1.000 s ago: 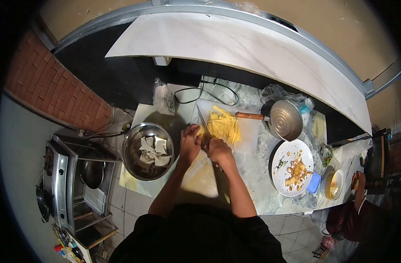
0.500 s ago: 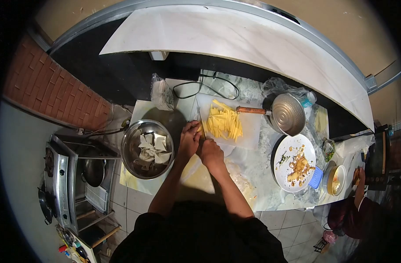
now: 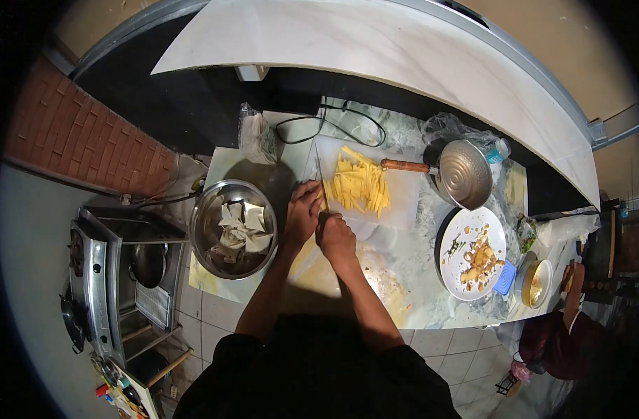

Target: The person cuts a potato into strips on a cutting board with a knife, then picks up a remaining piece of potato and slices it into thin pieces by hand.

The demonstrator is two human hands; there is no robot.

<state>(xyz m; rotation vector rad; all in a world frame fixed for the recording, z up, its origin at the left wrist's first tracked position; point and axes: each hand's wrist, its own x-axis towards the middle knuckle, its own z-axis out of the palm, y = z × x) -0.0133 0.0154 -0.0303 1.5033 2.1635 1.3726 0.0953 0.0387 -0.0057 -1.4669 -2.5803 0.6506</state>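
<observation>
A knife (image 3: pixel 319 172) points away from me over the left part of a white cutting board (image 3: pixel 403 209). My right hand (image 3: pixel 336 236) is wrapped round its handle. Left of the blade, my left hand (image 3: pixel 303 211) pinches a small yellow piece (image 3: pixel 321 196) with bent fingers. Yellow strips (image 3: pixel 360 183) lie heaped on the board, just right of the blade. A steel bowl (image 3: pixel 200 244) holding white folded pieces (image 3: pixel 244 230) stands left of my left hand.
The wooden handle of a metal pan (image 3: pixel 465 174) reaches over the board's right side. Beyond are a white plate of scraps (image 3: pixel 451 241), a blue lid (image 3: pixel 504 278), a round container (image 3: pixel 537 284) and another person's arm (image 3: pixel 574 297). A black cable (image 3: pixel 298 142) lies behind; a stove (image 3: pixel 99 279) stands left.
The view has shifted slightly, so the bowl, board and plate sit a little higher. Both hands stay at the board with the same holds. The other person's arm has shifted slightly.
</observation>
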